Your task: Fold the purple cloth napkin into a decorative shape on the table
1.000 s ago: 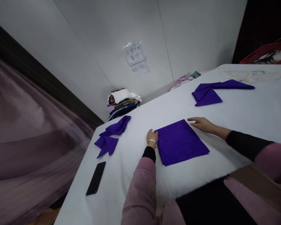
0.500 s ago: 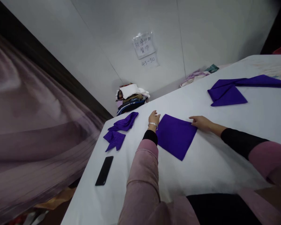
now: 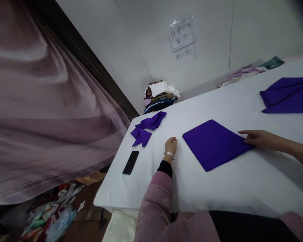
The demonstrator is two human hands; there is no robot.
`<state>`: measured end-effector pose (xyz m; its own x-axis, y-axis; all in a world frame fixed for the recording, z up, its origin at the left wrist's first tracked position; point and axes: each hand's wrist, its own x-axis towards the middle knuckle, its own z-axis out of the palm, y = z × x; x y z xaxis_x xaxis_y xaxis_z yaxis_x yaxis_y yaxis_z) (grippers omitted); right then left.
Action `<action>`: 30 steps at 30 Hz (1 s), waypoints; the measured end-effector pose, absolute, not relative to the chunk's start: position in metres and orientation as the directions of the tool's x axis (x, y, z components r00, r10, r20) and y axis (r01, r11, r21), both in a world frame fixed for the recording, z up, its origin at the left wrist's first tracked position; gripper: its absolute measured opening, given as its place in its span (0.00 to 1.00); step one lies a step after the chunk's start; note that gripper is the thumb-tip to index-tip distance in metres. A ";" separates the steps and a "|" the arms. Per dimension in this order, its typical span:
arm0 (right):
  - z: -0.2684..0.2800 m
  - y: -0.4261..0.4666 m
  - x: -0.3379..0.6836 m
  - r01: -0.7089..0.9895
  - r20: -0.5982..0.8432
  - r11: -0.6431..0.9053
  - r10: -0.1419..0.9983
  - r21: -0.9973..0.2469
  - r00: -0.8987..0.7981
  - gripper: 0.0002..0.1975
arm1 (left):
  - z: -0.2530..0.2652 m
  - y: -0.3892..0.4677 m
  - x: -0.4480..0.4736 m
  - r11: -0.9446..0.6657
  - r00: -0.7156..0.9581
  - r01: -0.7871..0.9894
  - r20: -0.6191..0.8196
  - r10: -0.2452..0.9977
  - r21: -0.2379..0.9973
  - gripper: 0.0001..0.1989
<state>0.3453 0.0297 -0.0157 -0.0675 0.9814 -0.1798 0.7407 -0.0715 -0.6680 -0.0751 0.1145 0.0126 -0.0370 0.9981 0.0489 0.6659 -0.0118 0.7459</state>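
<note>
A purple cloth napkin (image 3: 215, 146), folded to a flat four-sided shape, lies on the white-covered table (image 3: 217, 191) in front of me. My right hand (image 3: 259, 138) pinches its right corner between thumb and fingers, with the index finger stretched out above. Left of the napkin, my left hand (image 3: 171, 145) rests over the tabletop with its fingers curled in, apart from the cloth, and nothing shows in it. A bracelet circles the left wrist.
Purple folded pieces (image 3: 147, 129) and a black phone (image 3: 130, 162) lie at the left. More purple cloth (image 3: 290, 95) is at the right. Stacked fabrics (image 3: 160, 95) stand by the wall, below a paper sign (image 3: 183, 37). A pink curtain (image 3: 53, 111) hangs left.
The napkin has turned and its right corner has moved right with my right hand. My left hand has come away from its left side and its fingers have curled. The view has swung left.
</note>
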 end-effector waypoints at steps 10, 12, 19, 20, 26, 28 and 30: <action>0.030 0.044 0.309 0.881 0.067 0.179 0.984 -0.438 -0.166 0.23 | 0.010 0.099 -0.017 -0.125 0.073 0.794 0.110 0.991 0.595 0.07; 0.034 0.062 0.267 0.822 0.127 0.329 0.943 -0.465 -0.306 0.22 | 0.009 0.094 -0.014 -0.123 0.063 0.812 0.123 0.990 0.570 0.07; 0.018 0.122 0.169 0.737 0.167 0.567 0.820 -0.369 -0.547 0.21 | 0.003 0.093 -0.015 -0.103 0.045 0.838 0.119 0.992 0.536 0.04; 0.016 0.128 0.165 0.741 0.149 0.576 0.813 -0.346 -0.563 0.21 | 0.002 0.095 -0.016 -0.102 0.048 0.840 0.114 0.992 0.533 0.04; 0.014 0.140 0.163 0.720 0.068 0.599 0.783 -0.351 -0.618 0.14 | 0.003 0.097 -0.016 -0.125 0.095 0.841 0.084 0.992 0.527 0.04; 0.016 0.140 0.166 0.692 0.045 0.586 0.776 -0.421 -0.629 0.12 | 0.003 0.097 -0.016 -0.130 0.099 0.831 0.086 0.991 0.540 0.04; 0.018 0.139 0.169 0.641 0.021 0.566 0.758 -0.518 -0.652 0.11 | 0.003 0.097 -0.016 -0.135 0.097 0.819 0.098 0.990 0.557 0.04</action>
